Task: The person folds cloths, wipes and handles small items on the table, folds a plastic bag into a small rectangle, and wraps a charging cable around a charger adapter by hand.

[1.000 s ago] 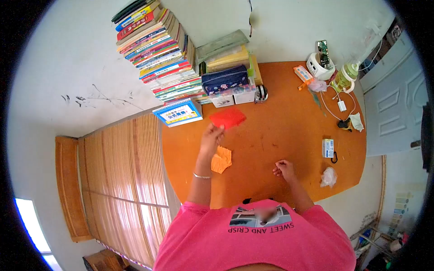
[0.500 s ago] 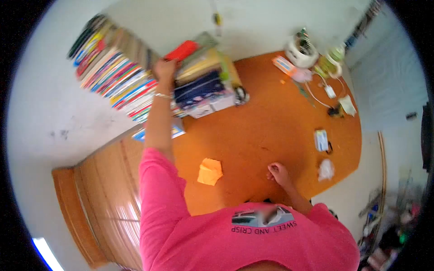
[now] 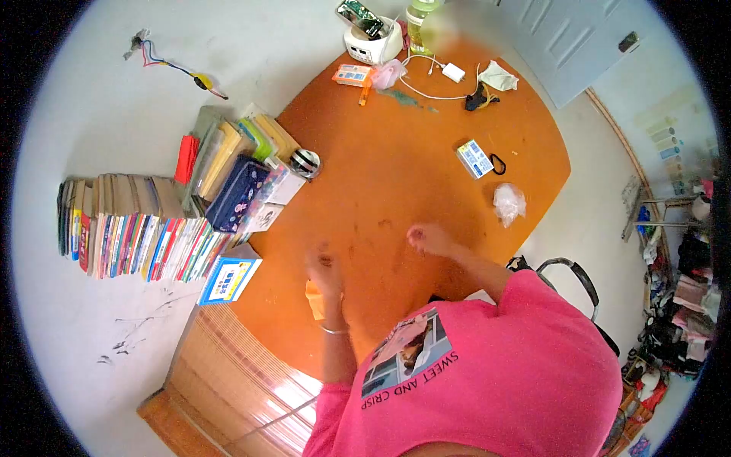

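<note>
My left hand (image 3: 325, 272), smeared by motion, hovers over the left part of the brown table, right above a folded orange cloth (image 3: 314, 302) that it and the wrist partly cover. Whether its fingers are apart is unclear. Near the table's middle, my right hand (image 3: 428, 239) has its fingers curled in, with nothing visible in them. The red cloth-like piece (image 3: 186, 158) rests at the wall end of the row of books (image 3: 145, 244), beside some folders (image 3: 221, 161).
A dark blue pencil case (image 3: 238, 194) lies on boxes beside a desk calendar (image 3: 230, 279). Farther back are an orange box (image 3: 353, 75), a white device (image 3: 373, 47) and a charger (image 3: 454, 72). A small box (image 3: 475, 159) and crumpled plastic (image 3: 509, 204) lie to the right.
The red piece has left my left hand and lies by the books and folders. That hand has come back to the orange cloth. The camera view has turned.
</note>
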The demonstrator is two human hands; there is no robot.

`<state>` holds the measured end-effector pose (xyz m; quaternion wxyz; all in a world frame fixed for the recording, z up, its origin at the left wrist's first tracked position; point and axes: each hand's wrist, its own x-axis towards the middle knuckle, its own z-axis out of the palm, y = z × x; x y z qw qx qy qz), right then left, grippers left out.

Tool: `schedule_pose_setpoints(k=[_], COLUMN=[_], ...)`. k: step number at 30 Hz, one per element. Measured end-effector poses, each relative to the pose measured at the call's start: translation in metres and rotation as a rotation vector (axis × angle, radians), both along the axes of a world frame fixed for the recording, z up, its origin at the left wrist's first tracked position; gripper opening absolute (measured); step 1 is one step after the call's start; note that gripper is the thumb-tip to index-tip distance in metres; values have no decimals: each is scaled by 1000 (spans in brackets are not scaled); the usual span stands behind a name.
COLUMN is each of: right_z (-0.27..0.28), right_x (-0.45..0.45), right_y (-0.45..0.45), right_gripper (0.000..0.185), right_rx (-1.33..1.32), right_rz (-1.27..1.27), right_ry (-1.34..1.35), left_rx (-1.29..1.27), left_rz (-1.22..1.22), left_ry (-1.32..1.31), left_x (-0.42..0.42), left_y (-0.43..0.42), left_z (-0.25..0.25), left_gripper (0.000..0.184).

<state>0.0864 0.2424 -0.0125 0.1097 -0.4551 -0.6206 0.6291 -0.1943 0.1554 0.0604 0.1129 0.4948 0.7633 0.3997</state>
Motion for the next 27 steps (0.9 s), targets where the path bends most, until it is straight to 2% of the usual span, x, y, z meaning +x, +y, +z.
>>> schedule_pose_setpoints(k=[1,3,4,5,6,7,8,10,12,14,16,18,20,21,23,27], right_z=[21,39,49,66,72,41,27,18,48,-12,-35,11,-13,-19,-25,13], right_x=[7,26,43,56,70,92,101,124,127,155,163,143,148,153,162,151], right_y=[15,50,74,98,122,156,185,242,264,309,322,307,319,327,341,331], right_gripper=[20,21,20,22,24,28,38,49,48,44,43,35,23,23,16,18], right_rx=[286,483,529,679,566,884,1043,1035,1185,1259,1308,1051,1304,1326,1381,1300], right_rz=[-6,-304,-367,-454,-569,-481,-515,-305,-77,-107,52,82,148,170,328,333], right_ry=[-133,-204,-184,-293,-132,-437,-575,-809,-1162,-905,-1158,-1264,-1360,-1338,-1273,-1224], left_rx=[-82,-123,-213,-302,-299,-399,-497,-514,-527,-487,-493,-504,-434,-429,-470,-462], left_rz=[74,63,105,148,163,90,25,39,75,121,209,282,257,289,206,219], left_ry=[-140,-375,-393,-411,-406,-414,-424,-372,-324,-309,-299,-296,-337,-344,-327,-328], left_x=[34,66,91,107,111,116,123,122,118,118,128,136,144,147,150,149], left_y=[-23,-80,-102,-119,-135,-148,-159,-175,-188,-202,-202,-199,-199,-199,-191,-186], left_z=[4,-30,-27,-21,-20,-19,-18,-15,-15,-18,-2,10,15,20,26,25], left_gripper=[19,18,17,17,17,18,18,19,20,21,20,20,19,19,21,23])
